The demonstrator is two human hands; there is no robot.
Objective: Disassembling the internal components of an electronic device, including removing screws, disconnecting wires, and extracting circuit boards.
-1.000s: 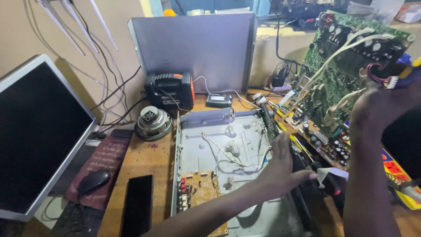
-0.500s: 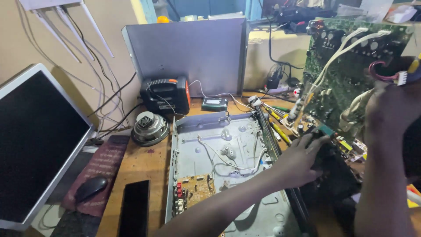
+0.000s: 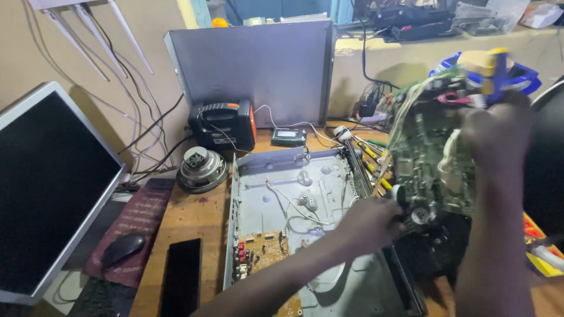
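Head view, left to right. Dark flat monitor [image 3: 47,194] in a grey frame leans at the far left; below it a black computer mouse [image 3: 121,249] sits on a maroon mat [image 3: 141,217], with a flat black rectangular slab [image 3: 181,279] just beside on the wooden bench [image 3: 194,217]. Behind them are a round silver speaker driver [image 3: 201,169] and a black boxy unit with orange trim [image 3: 223,123], with a grey metal cover panel [image 3: 258,70] standing upright against the wall.

Mid-bench lies the open grey metal chassis [image 3: 294,194], lid off and mostly bare inside: loose white wires [image 3: 288,202], mounting bosses, and a small tan circuit board [image 3: 258,252] seated at the near left corner.

Left hand [image 3: 370,226] reaches across the chassis to its right edge and touches the lower corner of the large green circuit board [image 3: 432,158]; fingers look curled around that corner, exact grip blurred, cannot tell further. Green board is out of the chassis, held upright in the air above the right side of the bench, white cable bundles trailing off it. Right hand [image 3: 496,132] grips the board's upper right edge, fingers closed around it near a yellow-and-blue part [image 3: 493,64]. Yellow-handled tools [image 3: 373,158] lie behind the board.

Judged progress: case opened and main board lifted out; small tan board not yet removed.
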